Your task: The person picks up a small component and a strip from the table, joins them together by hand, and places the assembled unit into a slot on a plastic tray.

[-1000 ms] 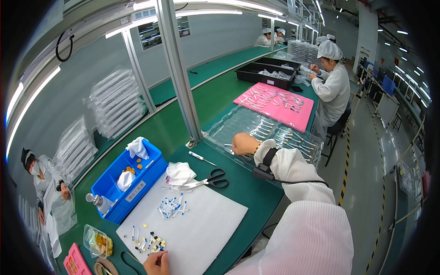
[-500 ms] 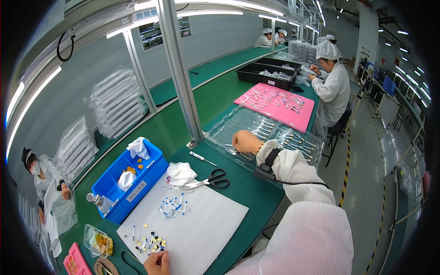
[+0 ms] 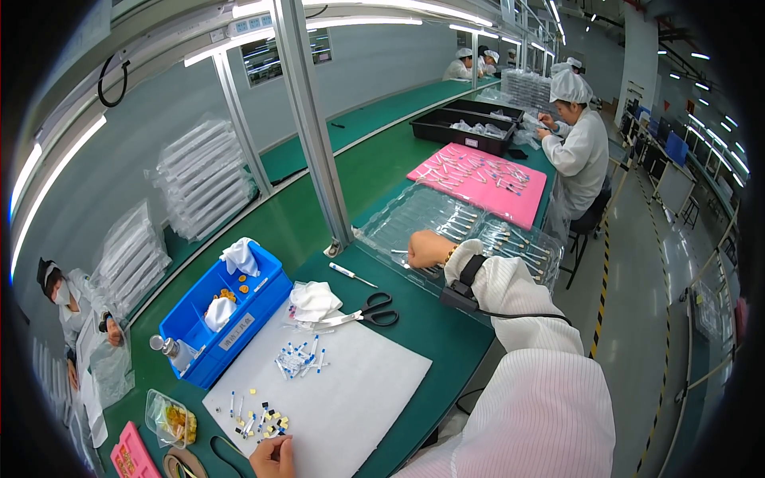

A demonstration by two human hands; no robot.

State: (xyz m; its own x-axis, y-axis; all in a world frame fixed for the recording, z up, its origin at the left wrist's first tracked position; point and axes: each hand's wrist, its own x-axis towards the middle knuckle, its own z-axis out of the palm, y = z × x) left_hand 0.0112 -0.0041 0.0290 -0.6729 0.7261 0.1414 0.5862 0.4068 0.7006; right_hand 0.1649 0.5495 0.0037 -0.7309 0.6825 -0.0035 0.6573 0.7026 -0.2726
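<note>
My right hand (image 3: pixel 430 249) reaches out over a clear plastic tray (image 3: pixel 402 209) that holds rows of small white-and-silver parts (image 3: pixel 518 247). Its fingers are curled inward, and what they hold, if anything, is hidden beneath. At the bottom edge, my left hand (image 3: pixel 273 459) rests on a white foam sheet (image 3: pixel 358 390), thumb and fingers pressed together; I cannot make out anything between them. Just beyond it lie loose small yellow, black and blue-tipped pieces (image 3: pixel 267 421). Farther up the sheet is a pile of white strips with blue ends (image 3: pixel 299 361).
Black-handled scissors (image 3: pixel 378 311), a white cloth (image 3: pixel 315 301) and a screwdriver (image 3: pixel 351 274) lie near a blue bin (image 3: pixel 227 315). A metal post (image 3: pixel 311 127) rises from the bench. Past the tray is a pink mat (image 3: pixel 478 182); a co-worker (image 3: pixel 580 143) sits beside it.
My right hand has shifted slightly to the right over the clear tray. My left hand has stayed nearly still.
</note>
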